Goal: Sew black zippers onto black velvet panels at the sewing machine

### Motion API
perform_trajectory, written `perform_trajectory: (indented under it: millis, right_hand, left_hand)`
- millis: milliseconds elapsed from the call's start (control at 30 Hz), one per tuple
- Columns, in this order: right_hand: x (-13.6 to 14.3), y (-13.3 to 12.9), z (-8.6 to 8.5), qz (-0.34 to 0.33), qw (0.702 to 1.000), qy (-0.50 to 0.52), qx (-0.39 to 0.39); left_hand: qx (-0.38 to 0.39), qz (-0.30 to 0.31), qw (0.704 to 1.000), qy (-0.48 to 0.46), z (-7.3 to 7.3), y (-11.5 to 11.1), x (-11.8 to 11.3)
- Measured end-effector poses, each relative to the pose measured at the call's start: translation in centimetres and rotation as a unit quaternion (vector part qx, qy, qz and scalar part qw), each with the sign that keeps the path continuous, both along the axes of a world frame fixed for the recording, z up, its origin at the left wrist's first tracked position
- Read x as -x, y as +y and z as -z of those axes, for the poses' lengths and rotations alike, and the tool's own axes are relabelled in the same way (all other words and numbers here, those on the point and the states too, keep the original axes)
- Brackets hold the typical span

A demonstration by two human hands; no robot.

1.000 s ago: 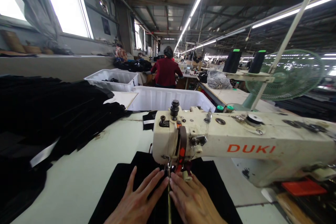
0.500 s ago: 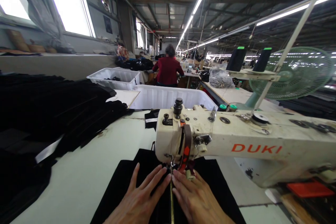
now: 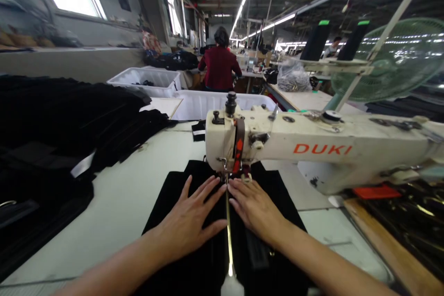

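Note:
My left hand (image 3: 189,219) lies flat on a black cloth piece (image 3: 161,208), its fingers spread and its thumb close beside a gold-toothed zipper (image 3: 229,240). On the other side of that zipper, my right hand (image 3: 258,208) presses flat on the cloth with its fingers stretched out. Both sets of fingertips sit just in front of the needle area of a cream sewing machine (image 3: 274,141), where the zipper runs under the presser foot. A pale, blurred piece (image 3: 232,286) shows at the zipper's near end. Neither hand grips anything.
Black cloth pieces (image 3: 52,125) are piled on the left of the table (image 3: 125,199). White plastic bins (image 3: 142,81) stand beyond it. Black thread cones (image 3: 316,41) and a green fan (image 3: 388,64) are at right. A person in dark red (image 3: 222,67) sits ahead, back turned.
The view has tilted down, so the machine and hands appear higher and more of my forearms and the zipper shows. Both hands stay flat on the cloth at the needle.

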State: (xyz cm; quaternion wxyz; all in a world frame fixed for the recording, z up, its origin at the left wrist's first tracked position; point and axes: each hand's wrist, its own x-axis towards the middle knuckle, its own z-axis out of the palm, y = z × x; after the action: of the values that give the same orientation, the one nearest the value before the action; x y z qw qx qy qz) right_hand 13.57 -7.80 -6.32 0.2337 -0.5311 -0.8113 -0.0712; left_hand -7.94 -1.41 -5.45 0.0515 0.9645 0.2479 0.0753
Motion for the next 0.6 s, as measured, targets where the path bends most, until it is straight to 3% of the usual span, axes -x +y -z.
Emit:
perform_trajectory:
  millis: [167, 300, 500, 600]
  right_hand:
    - [0.9, -5.5, -1.1, -0.017, 0.992, 0.063, 0.111]
    - [1.6, -9.1, -1.3, -0.053, 0.984, 0.074, 0.154]
    - [2.3, -10.2, -0.1, -0.06, 0.993, 0.051, 0.088]
    - [2.2, -9.8, -0.4, -0.073, 0.996, -0.001, 0.052]
  left_hand:
    - [-0.014, 0.046, 0.999, -0.025, -0.7, -5.7, 1.9]
    - [-0.067, 0.016, 0.995, -0.075, -0.4, -9.2, 2.9]
    - [-0.078, 0.026, 0.991, -0.104, 1.1, -9.5, 3.1]
    - [-0.067, 0.028, 0.989, -0.125, 1.8, -9.0, 3.2]
